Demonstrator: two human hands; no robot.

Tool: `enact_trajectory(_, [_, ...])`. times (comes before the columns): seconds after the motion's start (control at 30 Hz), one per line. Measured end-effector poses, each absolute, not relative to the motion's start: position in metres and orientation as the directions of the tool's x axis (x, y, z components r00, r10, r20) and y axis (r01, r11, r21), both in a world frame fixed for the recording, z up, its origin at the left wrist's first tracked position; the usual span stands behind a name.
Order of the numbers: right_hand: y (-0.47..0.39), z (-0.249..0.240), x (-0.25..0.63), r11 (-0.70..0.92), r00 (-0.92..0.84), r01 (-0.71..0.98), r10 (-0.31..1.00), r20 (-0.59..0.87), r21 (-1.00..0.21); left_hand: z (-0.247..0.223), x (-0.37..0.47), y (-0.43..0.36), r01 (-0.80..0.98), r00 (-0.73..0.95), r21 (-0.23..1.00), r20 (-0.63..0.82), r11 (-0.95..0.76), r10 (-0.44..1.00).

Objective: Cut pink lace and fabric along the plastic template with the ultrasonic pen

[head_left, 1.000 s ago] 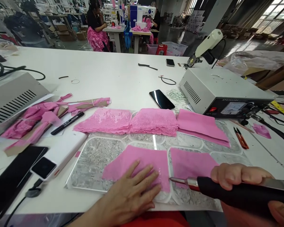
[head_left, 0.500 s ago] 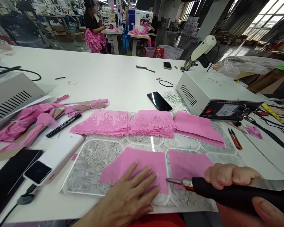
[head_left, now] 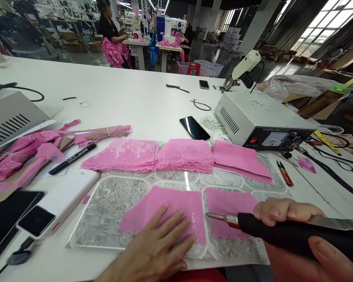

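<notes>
My left hand (head_left: 157, 244) lies flat with spread fingers on a pink fabric piece (head_left: 164, 199), which rests on a grey marbled mat (head_left: 106, 219). My right hand (head_left: 294, 219) is wrapped round a black-handled tool (head_left: 270, 233). The tool's thin metal tip points left, between the piece under my left hand and a second pink piece (head_left: 229, 203); whether it touches anything I cannot tell. Along the mat's back edge lie a lace stack (head_left: 123, 154), another lace stack (head_left: 185, 154) and a plain pink stack (head_left: 242, 160).
A grey control box (head_left: 261, 117) stands at the back right, beside a black phone (head_left: 194, 128) and red-handled tweezers (head_left: 284, 173). To the left are a white power bank (head_left: 64, 199), a marker (head_left: 73, 158) and pink bundles (head_left: 26, 150). A person sits beyond the table.
The whole view has shifted slightly, moving most table items a little to the left. The tool tip sits slightly higher relative to the fabric edge. My left hand stays on the same piece.
</notes>
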State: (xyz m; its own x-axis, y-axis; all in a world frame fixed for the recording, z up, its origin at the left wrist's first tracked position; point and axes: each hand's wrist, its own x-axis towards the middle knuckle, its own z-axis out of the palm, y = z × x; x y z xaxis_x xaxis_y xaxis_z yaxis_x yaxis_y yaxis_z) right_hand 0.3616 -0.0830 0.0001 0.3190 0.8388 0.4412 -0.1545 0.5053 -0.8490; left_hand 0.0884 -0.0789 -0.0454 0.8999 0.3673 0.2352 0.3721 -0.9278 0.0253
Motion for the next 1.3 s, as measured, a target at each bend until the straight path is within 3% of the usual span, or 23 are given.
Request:
enact_trajectory(0.63, [-0.074, -0.005, 0.355, 0.48, 0.341, -0.144, 0.845, 0.412, -0.865, -0.05, 0.092, -0.08, 0.423, 0.822, 0.054, 0.398, -0.905, 0.408])
enact_trajectory(1.07, [-0.069, -0.001, 0.351, 0.472, 0.326, -0.16, 0.854, 0.405, -0.867, -0.046, 0.091, -0.079, 0.397, 0.849, 0.034, 0.367, -0.917, 0.38])
enact_trajectory(1.3, [-0.053, 0.009, 0.339, 0.521, 0.375, -0.158, 0.817, 0.437, -0.839, -0.035, 0.061, -0.077, 0.617, 0.654, 0.058, 0.516, -0.785, 0.553])
